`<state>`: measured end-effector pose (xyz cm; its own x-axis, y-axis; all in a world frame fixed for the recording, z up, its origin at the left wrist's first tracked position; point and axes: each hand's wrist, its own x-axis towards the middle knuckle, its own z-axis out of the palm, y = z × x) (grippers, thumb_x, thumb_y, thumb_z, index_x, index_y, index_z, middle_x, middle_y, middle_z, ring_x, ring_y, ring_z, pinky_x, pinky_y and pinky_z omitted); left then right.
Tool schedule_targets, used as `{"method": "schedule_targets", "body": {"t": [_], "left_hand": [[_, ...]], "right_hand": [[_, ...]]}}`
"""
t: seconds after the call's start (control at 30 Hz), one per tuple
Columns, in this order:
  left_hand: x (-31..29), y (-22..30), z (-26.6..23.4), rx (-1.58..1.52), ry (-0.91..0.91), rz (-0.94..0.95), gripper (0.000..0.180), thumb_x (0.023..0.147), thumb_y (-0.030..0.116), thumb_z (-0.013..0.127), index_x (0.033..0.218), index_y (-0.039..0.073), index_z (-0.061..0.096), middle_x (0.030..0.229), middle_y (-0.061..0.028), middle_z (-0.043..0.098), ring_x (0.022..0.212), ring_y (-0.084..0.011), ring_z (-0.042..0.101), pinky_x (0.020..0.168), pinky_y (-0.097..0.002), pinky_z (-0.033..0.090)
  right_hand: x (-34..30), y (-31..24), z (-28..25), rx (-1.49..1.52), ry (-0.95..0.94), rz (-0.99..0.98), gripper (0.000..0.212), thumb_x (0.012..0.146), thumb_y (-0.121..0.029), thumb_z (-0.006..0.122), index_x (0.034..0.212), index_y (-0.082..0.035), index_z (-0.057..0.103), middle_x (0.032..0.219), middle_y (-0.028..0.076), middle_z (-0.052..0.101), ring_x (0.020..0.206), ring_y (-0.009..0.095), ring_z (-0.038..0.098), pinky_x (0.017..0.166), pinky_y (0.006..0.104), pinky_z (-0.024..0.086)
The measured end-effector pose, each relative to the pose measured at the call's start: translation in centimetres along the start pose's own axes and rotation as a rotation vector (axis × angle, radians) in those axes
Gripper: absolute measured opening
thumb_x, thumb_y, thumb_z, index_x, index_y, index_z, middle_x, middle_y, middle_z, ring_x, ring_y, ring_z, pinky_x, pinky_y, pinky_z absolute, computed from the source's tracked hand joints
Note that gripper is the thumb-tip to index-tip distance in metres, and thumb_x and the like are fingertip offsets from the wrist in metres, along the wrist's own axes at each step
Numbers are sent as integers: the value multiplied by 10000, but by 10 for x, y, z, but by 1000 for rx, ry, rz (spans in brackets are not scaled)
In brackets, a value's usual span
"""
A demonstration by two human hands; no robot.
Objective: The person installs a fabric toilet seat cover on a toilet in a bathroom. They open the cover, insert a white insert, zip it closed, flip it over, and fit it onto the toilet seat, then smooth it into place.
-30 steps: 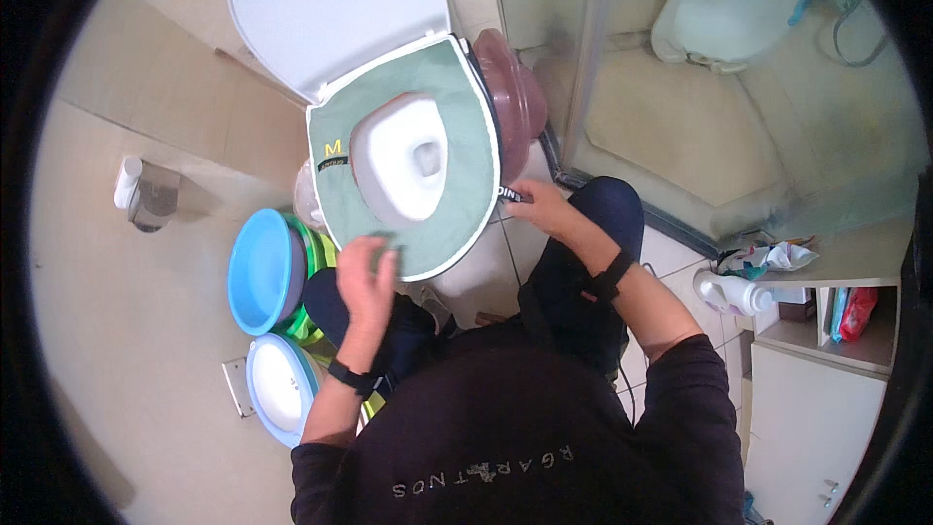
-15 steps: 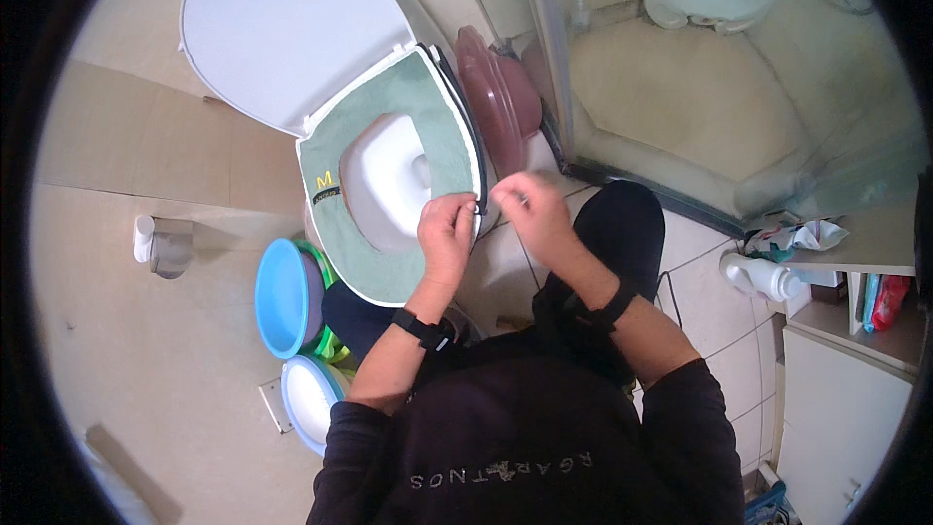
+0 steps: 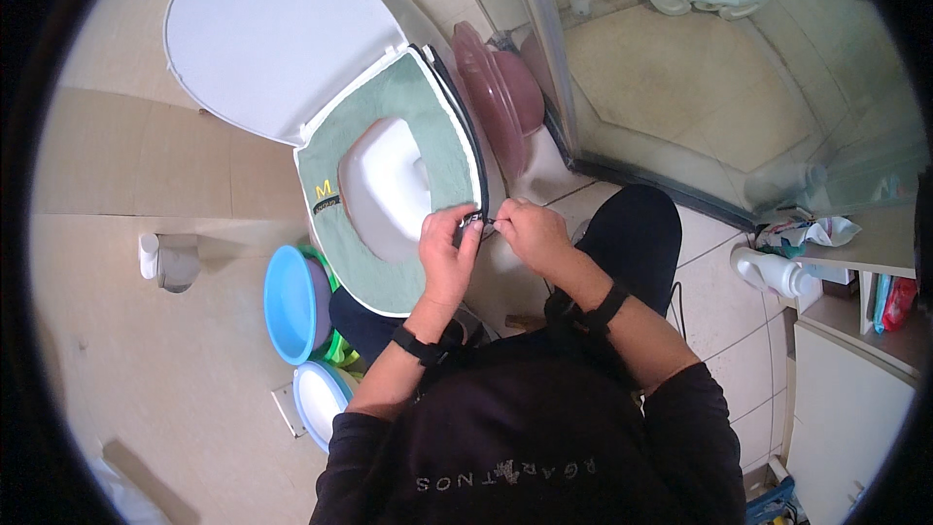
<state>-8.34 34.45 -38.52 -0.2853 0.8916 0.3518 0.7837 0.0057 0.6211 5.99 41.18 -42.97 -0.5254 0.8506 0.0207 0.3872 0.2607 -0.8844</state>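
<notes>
Bathroom: both hands pinch the green fabric seat cover (image 3: 442, 151), edged black.

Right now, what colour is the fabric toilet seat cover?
Sage green seat cover, best seen in the head view.

two blue basins (image 3: 292, 303) stand on edge by the wall (a green one sits between them). a dark red basin (image 3: 494, 94) leans beside the glass shower wall (image 3: 622, 58). a white bottle (image 3: 773, 270) lies near a crumpled cloth (image 3: 807, 231).
</notes>
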Motion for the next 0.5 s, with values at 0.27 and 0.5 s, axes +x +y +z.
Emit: {"method": "schedule_targets", "body": {"t": [0.27, 0.5], "left_hand": [[5, 5, -1, 139, -36, 177, 193, 723, 48, 707, 892, 50, 613, 919, -116, 630, 890, -324, 571, 796, -409, 453], [4, 6, 1, 236, -78, 200, 310, 676, 98, 751, 941, 67, 592, 925, -123, 589, 890, -335, 549, 781, -424, 435]], "right_hand": [[10, -5, -6, -163, 82, -258, 89, 815, -152, 600, 840, -69, 580, 817, 117, 612, 756, 335, 631, 632, 435, 509], [78, -1, -24, -628, 242, -518, 37, 766, -118, 564, 778, -97, 536, 759, 64, 566, 729, 253, 625, 588, 352, 504]]}}
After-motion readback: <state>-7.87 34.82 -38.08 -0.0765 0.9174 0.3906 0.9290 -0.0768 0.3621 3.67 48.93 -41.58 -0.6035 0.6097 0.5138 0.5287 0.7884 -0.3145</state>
